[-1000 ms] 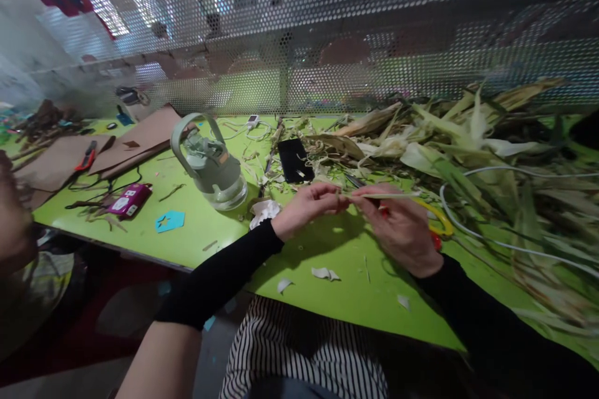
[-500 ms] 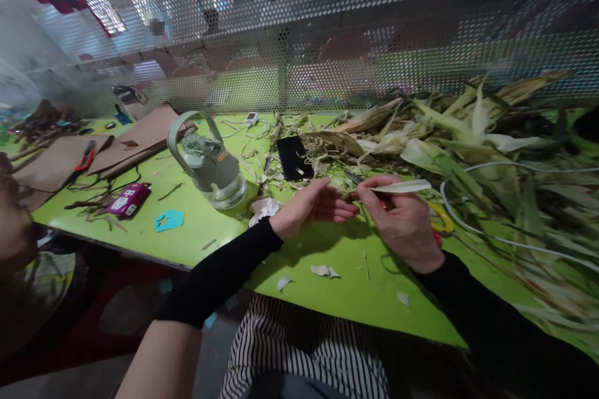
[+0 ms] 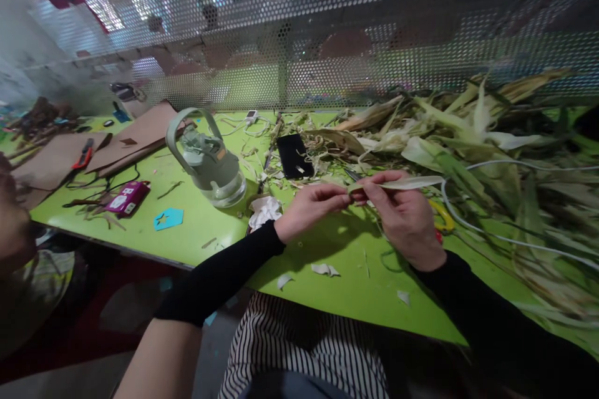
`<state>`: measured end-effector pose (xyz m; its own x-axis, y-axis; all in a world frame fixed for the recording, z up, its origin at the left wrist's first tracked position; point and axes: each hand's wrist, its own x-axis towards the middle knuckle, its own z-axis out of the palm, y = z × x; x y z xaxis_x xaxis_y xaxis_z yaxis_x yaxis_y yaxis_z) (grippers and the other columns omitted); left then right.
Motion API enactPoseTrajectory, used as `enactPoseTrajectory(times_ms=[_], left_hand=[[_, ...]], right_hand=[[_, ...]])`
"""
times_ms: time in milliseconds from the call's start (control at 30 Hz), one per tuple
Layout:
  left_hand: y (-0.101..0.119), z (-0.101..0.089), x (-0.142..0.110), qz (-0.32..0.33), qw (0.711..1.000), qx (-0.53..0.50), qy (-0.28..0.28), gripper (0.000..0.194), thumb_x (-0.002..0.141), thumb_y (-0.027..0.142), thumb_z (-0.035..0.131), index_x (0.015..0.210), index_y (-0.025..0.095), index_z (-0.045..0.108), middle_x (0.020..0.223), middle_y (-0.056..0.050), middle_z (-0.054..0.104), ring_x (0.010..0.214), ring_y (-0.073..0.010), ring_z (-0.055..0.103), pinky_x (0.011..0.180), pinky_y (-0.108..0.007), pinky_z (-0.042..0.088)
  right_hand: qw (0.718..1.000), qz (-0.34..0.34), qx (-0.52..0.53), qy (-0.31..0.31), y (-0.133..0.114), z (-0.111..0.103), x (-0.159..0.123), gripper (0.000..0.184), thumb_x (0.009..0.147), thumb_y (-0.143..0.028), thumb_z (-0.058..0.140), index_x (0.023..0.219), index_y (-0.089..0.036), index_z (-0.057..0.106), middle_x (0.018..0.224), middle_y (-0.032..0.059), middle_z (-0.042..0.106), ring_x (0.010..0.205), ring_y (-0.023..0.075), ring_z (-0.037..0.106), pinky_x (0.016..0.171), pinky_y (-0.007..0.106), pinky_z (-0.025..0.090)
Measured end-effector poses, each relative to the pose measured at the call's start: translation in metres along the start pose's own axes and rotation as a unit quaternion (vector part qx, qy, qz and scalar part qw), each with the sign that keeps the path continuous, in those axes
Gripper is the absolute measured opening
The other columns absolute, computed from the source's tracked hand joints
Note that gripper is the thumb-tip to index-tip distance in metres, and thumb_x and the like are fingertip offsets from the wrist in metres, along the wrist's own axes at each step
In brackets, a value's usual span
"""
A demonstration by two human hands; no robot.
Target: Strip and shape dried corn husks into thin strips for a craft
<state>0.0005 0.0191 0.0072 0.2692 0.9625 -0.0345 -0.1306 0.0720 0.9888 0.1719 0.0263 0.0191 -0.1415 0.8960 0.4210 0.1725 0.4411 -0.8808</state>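
Between my two hands stretches a narrow pale strip of corn husk (image 3: 412, 182), held just above the green table. My left hand (image 3: 314, 207) pinches its left end between thumb and fingers. Close beside it, my right hand (image 3: 407, 218) is closed on the same strip, whose free end sticks out to the right past the knuckles. Beyond the hands lies a black phone (image 3: 294, 156) among husk scraps. A crumpled white tissue (image 3: 264, 212) sits by my left wrist.
A large heap of corn husks (image 3: 468, 131) covers the right side, with a white cable (image 3: 505, 237) across it. A pale green water bottle (image 3: 213, 168) stands left. Further left are a purple box (image 3: 127, 198), a blue paper piece (image 3: 168, 219) and a red cutter (image 3: 84, 154). Perforated metal screen (image 3: 281, 31) rises behind.
My left hand was open with fingers stretched out; now its fingers have closed on the left end of the husk strip. The strip has shifted slightly right in my right hand.
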Motion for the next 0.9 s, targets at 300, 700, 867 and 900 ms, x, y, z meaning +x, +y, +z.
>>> enactPoseTrajectory(times_ms=[300, 700, 867, 900], left_hand=[[0.0052, 0.0010, -0.0054, 0.055, 0.980, 0.193, -0.009, 0.023, 0.093, 0.031, 0.059, 0.083, 0.017, 0.074, 0.066, 0.002, 0.055, 0.062, -0.0095, 0.045, 0.063, -0.024, 0.037], [0.0046, -0.0050, 0.0004, 0.003, 0.999, -0.010, -0.036, 0.015, 0.090, 0.025, 0.065, 0.089, 0.012, 0.072, 0.087, -0.006, 0.073, 0.077, -0.0097, 0.066, 0.078, -0.027, 0.050], [0.0088, -0.0058, -0.0006, 0.018, 0.999, 0.027, -0.015, 0.007, 0.086, 0.020, 0.068, 0.086, 0.013, 0.069, 0.075, -0.002, 0.071, 0.067, -0.0079, 0.063, 0.069, -0.023, 0.047], [0.0092, -0.0058, -0.0006, 0.011, 1.000, 0.024, -0.015, 0.006, 0.085, 0.019, 0.068, 0.085, 0.013, 0.067, 0.073, -0.001, 0.070, 0.066, -0.0079, 0.063, 0.068, -0.023, 0.047]], right_hand=[[0.999, -0.003, 0.009, -0.032, 0.0068, 0.0008, 0.0009, 0.027, 0.089, -0.052, 0.067, 0.090, -0.027, 0.056, 0.082, 0.0036, 0.073, 0.071, 0.0231, 0.074, 0.071, 0.041, 0.065], [0.998, -0.018, -0.034, -0.042, 0.0008, -0.0004, 0.0007, 0.028, 0.091, -0.053, 0.064, 0.088, -0.026, 0.058, 0.083, 0.0043, 0.072, 0.071, 0.0217, 0.072, 0.065, 0.038, 0.062], [0.998, -0.019, -0.028, -0.052, 0.0012, -0.0007, 0.0006, 0.028, 0.092, -0.054, 0.063, 0.088, -0.026, 0.059, 0.084, 0.0047, 0.073, 0.073, 0.0215, 0.072, 0.068, 0.038, 0.063], [0.998, -0.019, -0.025, -0.056, 0.0017, -0.0006, 0.0006, 0.029, 0.091, -0.054, 0.064, 0.088, -0.026, 0.059, 0.085, 0.0045, 0.073, 0.073, 0.0213, 0.073, 0.068, 0.037, 0.063]])
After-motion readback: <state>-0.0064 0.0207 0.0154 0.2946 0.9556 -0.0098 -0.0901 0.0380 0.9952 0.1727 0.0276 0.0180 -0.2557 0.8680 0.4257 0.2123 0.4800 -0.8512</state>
